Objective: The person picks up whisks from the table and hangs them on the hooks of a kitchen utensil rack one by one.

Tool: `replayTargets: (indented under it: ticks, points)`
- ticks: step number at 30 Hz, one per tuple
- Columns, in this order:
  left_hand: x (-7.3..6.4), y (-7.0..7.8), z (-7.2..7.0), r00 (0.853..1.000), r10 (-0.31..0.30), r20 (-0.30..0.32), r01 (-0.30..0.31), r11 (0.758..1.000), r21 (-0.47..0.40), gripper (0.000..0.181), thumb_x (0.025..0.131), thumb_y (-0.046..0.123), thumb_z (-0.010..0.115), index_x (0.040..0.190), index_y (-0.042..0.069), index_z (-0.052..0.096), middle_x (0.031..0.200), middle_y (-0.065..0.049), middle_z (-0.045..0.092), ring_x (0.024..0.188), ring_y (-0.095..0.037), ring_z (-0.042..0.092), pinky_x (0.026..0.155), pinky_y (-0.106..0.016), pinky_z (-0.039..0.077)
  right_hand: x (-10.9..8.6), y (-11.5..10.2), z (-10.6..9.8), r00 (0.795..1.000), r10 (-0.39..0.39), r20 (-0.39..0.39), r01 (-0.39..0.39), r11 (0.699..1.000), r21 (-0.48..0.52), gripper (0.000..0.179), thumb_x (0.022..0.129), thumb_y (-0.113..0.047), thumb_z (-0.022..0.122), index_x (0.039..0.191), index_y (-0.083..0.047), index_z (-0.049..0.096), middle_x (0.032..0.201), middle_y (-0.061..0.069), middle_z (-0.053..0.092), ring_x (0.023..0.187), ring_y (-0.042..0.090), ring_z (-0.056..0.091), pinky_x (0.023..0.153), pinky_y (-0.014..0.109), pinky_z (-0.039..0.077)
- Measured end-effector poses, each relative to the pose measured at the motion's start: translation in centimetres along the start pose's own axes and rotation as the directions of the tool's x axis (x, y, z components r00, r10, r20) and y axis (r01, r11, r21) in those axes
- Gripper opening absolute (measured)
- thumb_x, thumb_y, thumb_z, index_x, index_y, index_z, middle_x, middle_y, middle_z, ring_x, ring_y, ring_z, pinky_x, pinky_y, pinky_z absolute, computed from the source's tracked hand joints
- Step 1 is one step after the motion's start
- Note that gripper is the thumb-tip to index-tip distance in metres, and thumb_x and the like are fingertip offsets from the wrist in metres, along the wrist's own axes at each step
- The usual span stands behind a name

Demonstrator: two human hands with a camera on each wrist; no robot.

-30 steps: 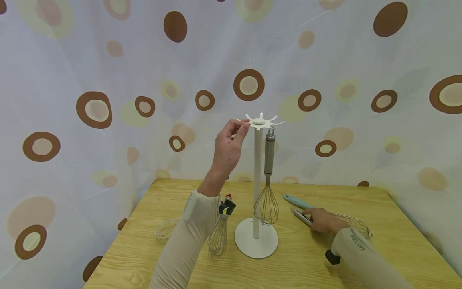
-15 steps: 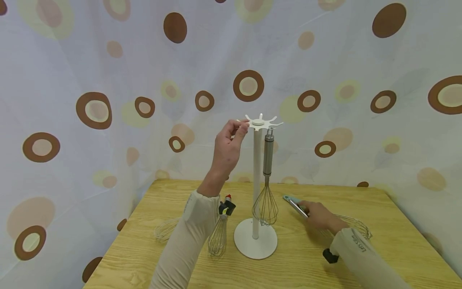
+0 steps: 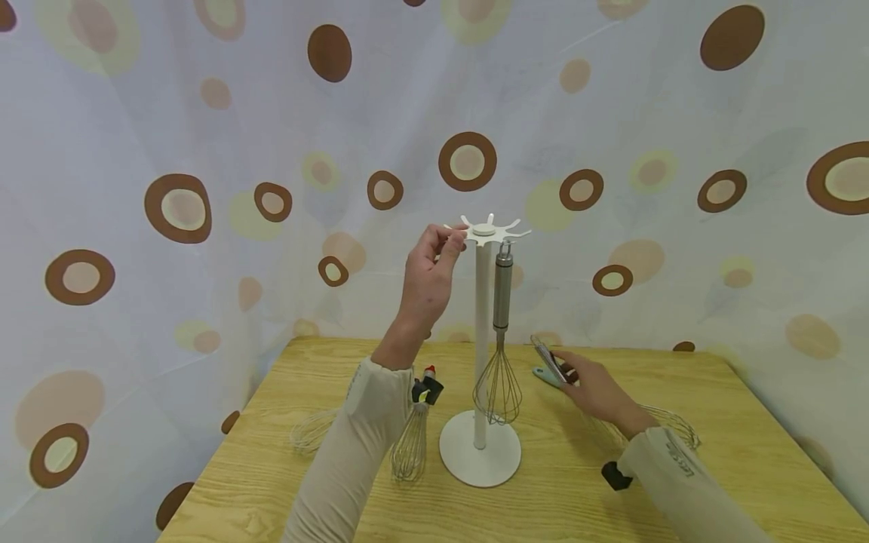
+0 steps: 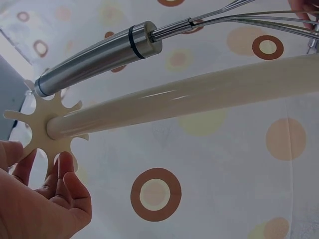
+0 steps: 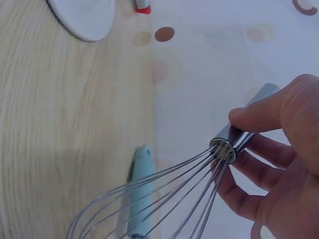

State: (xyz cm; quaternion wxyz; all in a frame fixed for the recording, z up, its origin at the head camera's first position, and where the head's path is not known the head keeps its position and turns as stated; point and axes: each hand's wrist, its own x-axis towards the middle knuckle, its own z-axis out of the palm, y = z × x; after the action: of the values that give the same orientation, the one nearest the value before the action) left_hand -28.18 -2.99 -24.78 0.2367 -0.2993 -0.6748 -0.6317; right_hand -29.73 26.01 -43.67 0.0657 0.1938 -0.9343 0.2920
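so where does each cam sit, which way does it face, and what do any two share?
Head: on the head, facing forward and down at the table, white stand and spotted backdrop; left hand, right hand and sleeves show.
Left wrist: on that wrist, facing the underside of the hook plate and hanging whisk; left hand lower left, apparently some right hand at top right.
Right wrist: on that wrist, facing the held whisk, pale blue handle beyond; right hand shows.
Head and left wrist share the left hand pinching the hook plate.
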Motion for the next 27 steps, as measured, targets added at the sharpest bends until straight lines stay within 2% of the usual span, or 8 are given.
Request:
replayTargets:
  ticks: [4,8,14,16,21,27]
  points:
    - [0.0,-0.1,0.0,1.0,0.001,0.001,-0.001,1.0,-0.003,0.024,0.101,0.019,0.045,0.106,-0.004,0.052,0.125,-0.01,0.058,0.103,-0.02,0.055,0.093,-0.032,0.041,0.1,-0.9,-0.3,0.995,-0.049,-0.086,0.051,0.998,0.02,0.058,0.089,0.004,0.059,0.142,0.001,0.037,0.113,0.022,0.057,0.091,0.031,0.06,0.065,0.036,0.051]
    - [0.2,-0.3,0.0,1.0,0.0,-0.002,0.0,1.0,-0.01,0.024,0.102,0.018,0.044,0.106,-0.005,0.052,0.125,-0.01,0.057,0.103,-0.022,0.056,0.095,-0.031,0.041,0.1,-1.8,-0.7,0.988,-0.085,-0.132,0.091,0.995,0.04,0.06,0.09,0.004,0.058,0.145,-0.003,0.034,0.121,0.023,0.053,0.096,0.032,0.058,0.07,0.038,0.052]
    - [0.2,-0.2,0.0,1.0,0.003,-0.002,-0.003,1.0,-0.016,0.024,0.102,0.018,0.044,0.107,-0.005,0.051,0.126,-0.011,0.057,0.104,-0.026,0.055,0.095,-0.032,0.041,0.2,-3.2,-1.4,0.969,-0.137,-0.208,0.15,0.987,0.051,0.061,0.09,0.004,0.059,0.145,-0.004,0.035,0.119,0.021,0.053,0.097,0.031,0.058,0.073,0.04,0.052]
    - [0.2,-0.1,0.0,1.0,0.005,-0.001,-0.006,1.0,-0.016,0.024,0.102,0.017,0.044,0.107,-0.005,0.052,0.126,-0.012,0.057,0.105,-0.027,0.054,0.095,-0.032,0.041,0.3,-3.6,-1.6,0.952,-0.174,-0.25,0.192,0.98,0.047,0.062,0.089,0.006,0.06,0.145,-0.003,0.035,0.117,0.021,0.054,0.095,0.031,0.059,0.073,0.041,0.052]
    - [0.3,-0.1,0.0,1.0,0.007,0.005,-0.007,1.0,-0.024,0.025,0.102,0.017,0.043,0.108,-0.006,0.051,0.127,-0.014,0.056,0.107,-0.03,0.054,0.097,-0.034,0.04,0.4,-4.7,-2.4,0.894,-0.269,-0.359,0.293,0.956,0.013,0.064,0.085,0.009,0.063,0.143,-0.002,0.038,0.112,0.018,0.057,0.093,0.029,0.06,0.069,0.041,0.053]
    - [0.3,-0.1,0.0,1.0,-0.001,0.001,0.001,0.999,-0.034,0.023,0.102,0.016,0.043,0.106,-0.004,0.051,0.126,-0.014,0.056,0.107,-0.029,0.054,0.098,-0.031,0.039,0.5,-6.6,-3.3,0.841,-0.325,-0.433,0.361,0.932,0.0,0.066,0.082,0.012,0.065,0.141,-0.003,0.041,0.112,0.017,0.058,0.095,0.027,0.059,0.072,0.031,0.053]
